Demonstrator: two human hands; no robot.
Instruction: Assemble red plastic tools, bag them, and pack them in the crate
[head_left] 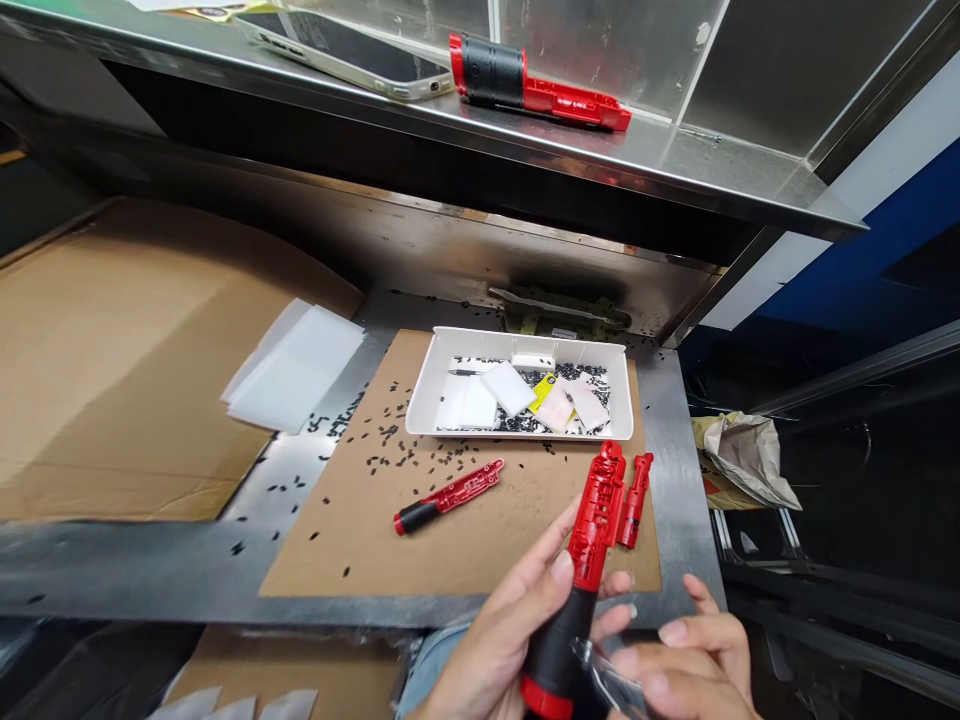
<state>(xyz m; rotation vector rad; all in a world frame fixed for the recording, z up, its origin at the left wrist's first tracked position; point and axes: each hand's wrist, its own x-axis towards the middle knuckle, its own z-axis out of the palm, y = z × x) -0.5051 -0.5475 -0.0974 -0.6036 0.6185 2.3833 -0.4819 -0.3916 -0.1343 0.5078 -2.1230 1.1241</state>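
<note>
My left hand (pixel 510 620) is wrapped round a red-and-black plastic housing (pixel 596 520), which has a ribbed red inside and a black grip below. My right hand (pixel 694 665) is closed on a shiny, narrow metal-looking tool (pixel 611 680), its tip at the black grip; its exact kind is unclear. On the cardboard sheet (pixel 330 560) just beyond my hands lies a small red part (pixel 636 500), beside the held housing. Further left, a second red-and-black half shell (pixel 450 495) rests with its inside facing up.
A white tray (pixel 517 434) holds white pads, a yellow label and many black bits. More black bits are scattered over the cardboard and metal bench. White sheets (pixel 296 365) lie by a large carton (pixel 150 350). The shelf above bears a phone (pixel 345 50) and another red-and-black housing (pixel 491 70).
</note>
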